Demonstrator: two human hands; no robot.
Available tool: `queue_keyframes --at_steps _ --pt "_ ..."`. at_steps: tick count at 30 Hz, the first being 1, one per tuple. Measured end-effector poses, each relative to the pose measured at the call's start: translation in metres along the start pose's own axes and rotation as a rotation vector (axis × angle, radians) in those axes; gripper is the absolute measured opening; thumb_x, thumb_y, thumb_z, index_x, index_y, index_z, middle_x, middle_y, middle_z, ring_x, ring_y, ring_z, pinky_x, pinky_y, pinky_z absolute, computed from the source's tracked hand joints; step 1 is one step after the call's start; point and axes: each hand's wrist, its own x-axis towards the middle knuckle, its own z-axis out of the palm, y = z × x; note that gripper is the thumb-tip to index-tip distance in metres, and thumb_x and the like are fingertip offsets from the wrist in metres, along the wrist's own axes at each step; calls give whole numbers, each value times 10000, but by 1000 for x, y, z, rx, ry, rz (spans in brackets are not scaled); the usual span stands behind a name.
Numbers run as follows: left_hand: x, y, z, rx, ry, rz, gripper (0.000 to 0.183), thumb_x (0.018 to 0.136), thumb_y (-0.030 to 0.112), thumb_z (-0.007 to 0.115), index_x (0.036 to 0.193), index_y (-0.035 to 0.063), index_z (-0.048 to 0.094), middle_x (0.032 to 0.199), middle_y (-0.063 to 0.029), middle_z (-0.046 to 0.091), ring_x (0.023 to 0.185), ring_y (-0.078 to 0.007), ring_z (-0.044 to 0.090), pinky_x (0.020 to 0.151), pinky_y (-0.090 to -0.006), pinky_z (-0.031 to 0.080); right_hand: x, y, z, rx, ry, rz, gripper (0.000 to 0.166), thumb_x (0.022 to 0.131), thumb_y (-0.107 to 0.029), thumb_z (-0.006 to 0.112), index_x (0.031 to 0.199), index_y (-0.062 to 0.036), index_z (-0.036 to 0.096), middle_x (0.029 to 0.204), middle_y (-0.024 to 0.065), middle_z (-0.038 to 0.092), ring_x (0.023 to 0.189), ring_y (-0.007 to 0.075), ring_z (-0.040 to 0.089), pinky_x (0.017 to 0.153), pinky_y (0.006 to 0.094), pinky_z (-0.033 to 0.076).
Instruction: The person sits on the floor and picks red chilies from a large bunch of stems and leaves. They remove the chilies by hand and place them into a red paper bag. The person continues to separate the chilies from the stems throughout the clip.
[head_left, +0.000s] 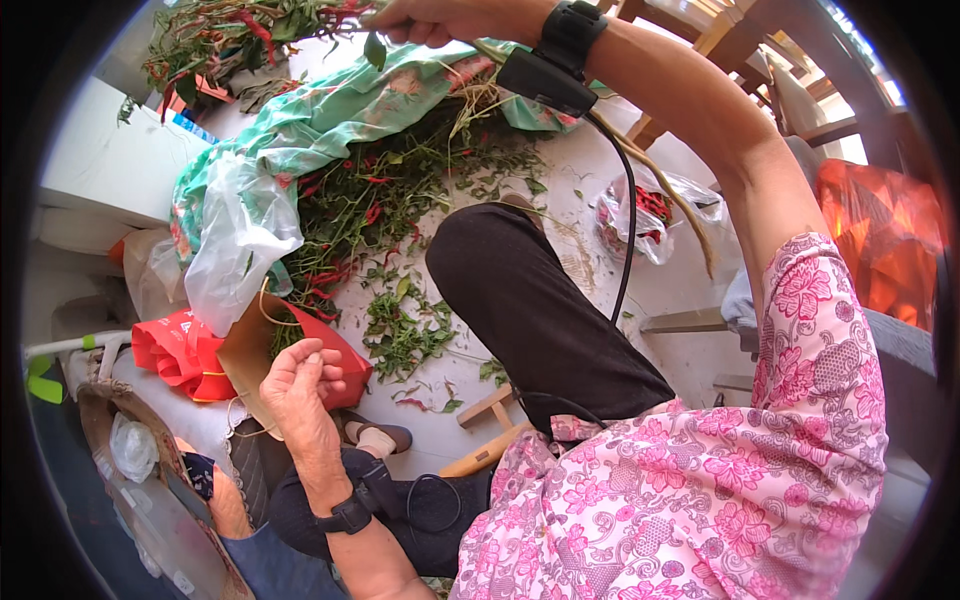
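My right hand (442, 22) is raised at the top, gripping the stem of an uprooted chili pepper plant. The plant's leafy head with red chilies (259, 34) hangs to the left of the fist, and its pale bare stem (679, 199) runs back under my forearm. My left hand (304, 379) is held with curled fingers above a red paper bag (341, 360), which has a tan inside and some greenery in it. Nothing shows between those fingers. Beyond the bag, a heap of chili plants (375, 195) lies on a green floral cloth (360, 101).
Plucked leaves (405, 330) litter the white floor. A clear plastic bag of red chilies (652, 210) sits right of my knee. A translucent plastic bag (244, 232) rests against the cloth. Another person's bare limb (229, 506) shows lower left. Wooden furniture (832, 135) stands upper right.
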Motion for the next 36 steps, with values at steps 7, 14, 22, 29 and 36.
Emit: queue_keyframes --at_steps 7,14,22,29,36 --pt "-4 -2 -13 -26 -30 44 139 884 28 552 987 -31 624 816 -101 674 620 -108 608 521 -215 497 -52 5 53 641 -28 480 259 956 -281 561 791 -84 525 606 -37 502 388 5 312 305 169 225" --pt "-10 0 -9 -51 -89 68 181 898 53 537 1029 -52 603 805 -94 664 618 -95 593 534 -215 497 -98 -8 107 785 -114 564 90 916 -82 546 834 -51 520 673 -4 478 444 -3 307 356 161 216" --pt "-14 -2 8 -35 -232 127 279 911 149 586 1093 -62 603 854 -112 673 665 -101 597 588 -223 495 -128 -8 175 894 -124 668 143 911 -55 554 810 -61 454 686 21 492 445 8 310 367 177 199" --pt "-16 -17 30 -6 -325 65 253 897 156 608 1034 -56 629 787 -82 669 628 -95 610 525 -227 499 -121 4 208 910 -131 681 63 925 -61 551 881 -51 507 705 10 501 465 8 312 381 172 208" --pt "-6 -20 24 54 -233 117 227 897 149 604 1017 -42 632 772 -70 669 614 -80 597 522 -217 494 -113 30 214 876 -94 673 76 910 -79 578 901 -56 507 695 -5 489 477 16 325 393 186 213"
